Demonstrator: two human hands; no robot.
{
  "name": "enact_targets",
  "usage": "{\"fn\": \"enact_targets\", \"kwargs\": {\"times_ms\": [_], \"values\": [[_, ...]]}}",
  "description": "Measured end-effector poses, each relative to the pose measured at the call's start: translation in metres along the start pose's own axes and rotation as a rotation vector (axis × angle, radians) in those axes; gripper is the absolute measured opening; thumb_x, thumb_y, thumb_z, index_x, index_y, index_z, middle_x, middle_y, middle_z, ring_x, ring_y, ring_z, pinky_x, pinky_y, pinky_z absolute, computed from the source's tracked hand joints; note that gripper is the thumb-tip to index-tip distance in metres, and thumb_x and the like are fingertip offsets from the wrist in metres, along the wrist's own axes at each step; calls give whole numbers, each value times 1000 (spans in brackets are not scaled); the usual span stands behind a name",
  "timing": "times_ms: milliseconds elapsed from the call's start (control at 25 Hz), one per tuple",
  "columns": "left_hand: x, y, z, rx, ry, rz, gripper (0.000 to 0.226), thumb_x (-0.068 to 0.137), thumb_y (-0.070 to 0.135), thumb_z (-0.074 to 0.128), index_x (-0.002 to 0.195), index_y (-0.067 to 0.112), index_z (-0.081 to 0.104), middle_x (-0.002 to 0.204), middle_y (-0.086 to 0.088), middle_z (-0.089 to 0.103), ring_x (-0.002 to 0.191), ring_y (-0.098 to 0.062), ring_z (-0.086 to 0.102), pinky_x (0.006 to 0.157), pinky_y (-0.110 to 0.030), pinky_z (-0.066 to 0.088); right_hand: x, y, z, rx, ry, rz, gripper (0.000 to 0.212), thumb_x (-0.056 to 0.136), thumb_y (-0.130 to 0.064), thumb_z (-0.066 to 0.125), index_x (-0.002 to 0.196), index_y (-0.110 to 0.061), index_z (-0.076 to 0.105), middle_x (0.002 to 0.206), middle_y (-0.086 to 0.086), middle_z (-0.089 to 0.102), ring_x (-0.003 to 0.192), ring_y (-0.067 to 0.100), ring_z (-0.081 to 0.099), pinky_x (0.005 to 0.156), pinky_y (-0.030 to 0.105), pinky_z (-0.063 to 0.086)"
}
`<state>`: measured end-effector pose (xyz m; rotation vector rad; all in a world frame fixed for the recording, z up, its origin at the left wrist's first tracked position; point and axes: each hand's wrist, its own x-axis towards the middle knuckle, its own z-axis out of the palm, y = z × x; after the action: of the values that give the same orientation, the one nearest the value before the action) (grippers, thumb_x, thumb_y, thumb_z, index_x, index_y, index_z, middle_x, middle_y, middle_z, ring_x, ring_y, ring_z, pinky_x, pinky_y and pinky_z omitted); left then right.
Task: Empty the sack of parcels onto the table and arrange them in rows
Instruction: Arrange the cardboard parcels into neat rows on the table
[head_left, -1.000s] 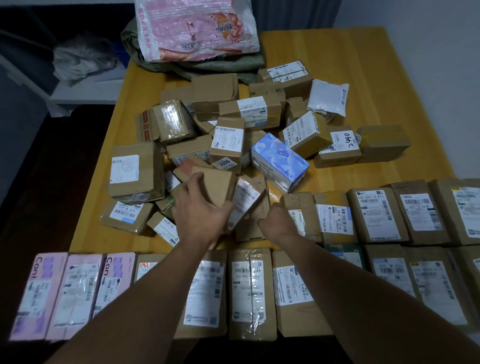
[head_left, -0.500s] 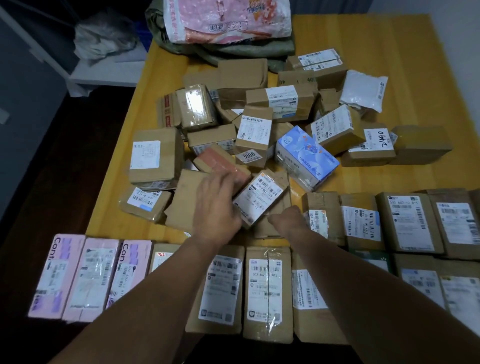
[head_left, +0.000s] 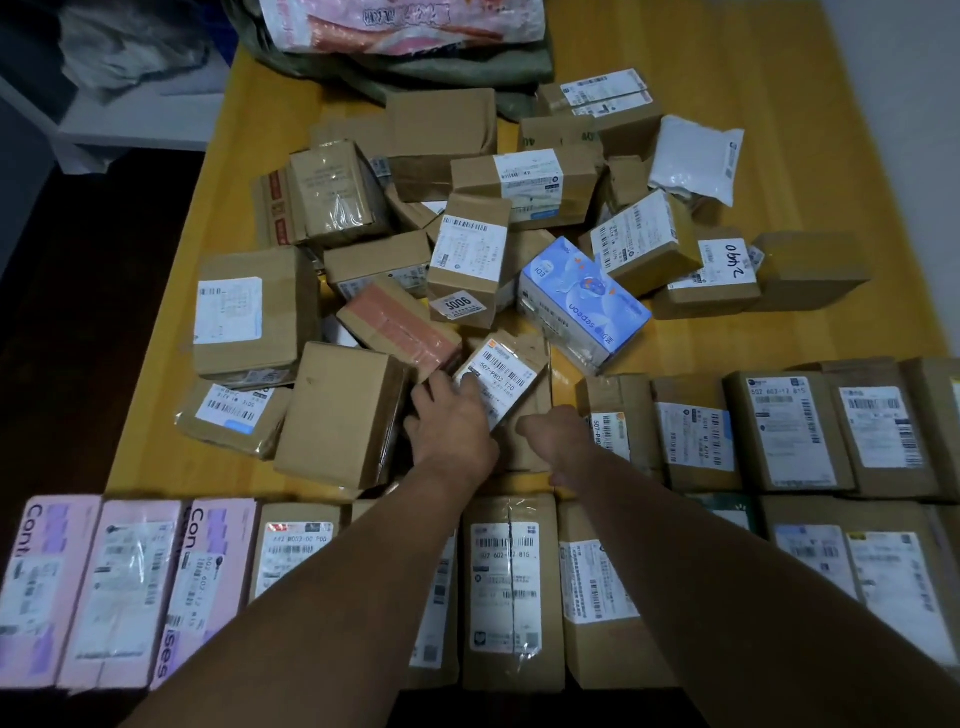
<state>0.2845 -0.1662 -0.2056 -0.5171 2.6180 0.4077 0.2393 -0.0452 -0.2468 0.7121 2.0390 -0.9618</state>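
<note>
A loose pile of brown parcels (head_left: 470, 260) covers the middle of the wooden table (head_left: 779, 104). My left hand (head_left: 452, 423) grips the lower left corner of a small labelled parcel (head_left: 501, 376) at the pile's near edge. My right hand (head_left: 556, 439) is curled against the right side of a flat brown parcel (head_left: 524, 452) lying under it; its fingertips are hidden. A plain brown box (head_left: 343, 415) lies free just left of my left hand. Two rows of parcels lie near me: a front row (head_left: 511, 587) and a second row (head_left: 789, 431) on the right.
The green sack (head_left: 467, 67) lies slumped at the far edge under a pink and white bag (head_left: 405, 26). A blue box (head_left: 582, 306) and a white pouch (head_left: 696, 156) sit in the pile. Three pink boxes (head_left: 124, 587) start the front row. Dark floor lies beyond the left edge.
My left hand let go of the plain brown box, which now lies to the left, and moved right onto the labelled parcel. My right hand stayed put.
</note>
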Motion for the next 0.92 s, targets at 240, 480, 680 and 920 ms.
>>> {"fn": "enact_targets", "kwargs": {"times_ms": [240,480,680,920], "values": [[8,-4,5,-56,-43,-11,83,82,36,70,151,26,23,142,-12,35,130,-35,35,104,-49,35,3,4,-3,136,-65,53,46,88,-22,69,128,-5,54,101,10,51,93,28,53,89,43,56],[-1,-4,-5,-308,-46,-91,81,76,46,73,142,22,33,136,-12,42,126,-35,40,104,-52,40,-22,-3,-20,224,-95,4,31,90,-18,68,113,-6,52,93,8,53,87,24,56,81,39,53],[-5,-7,-7,-682,-57,-209,95,43,71,74,124,30,46,121,-1,61,106,-26,62,88,-49,56,-66,-12,-62,332,-139,-29,28,89,-12,66,114,-6,56,110,21,63,88,35,69,60,40,62],[-49,13,-50,-748,11,-241,101,42,73,66,130,27,48,121,-3,58,109,-30,59,89,-50,54,-110,-16,-126,199,-101,-148,27,90,-16,63,114,-5,57,107,23,70,82,34,74,53,38,61]]}}
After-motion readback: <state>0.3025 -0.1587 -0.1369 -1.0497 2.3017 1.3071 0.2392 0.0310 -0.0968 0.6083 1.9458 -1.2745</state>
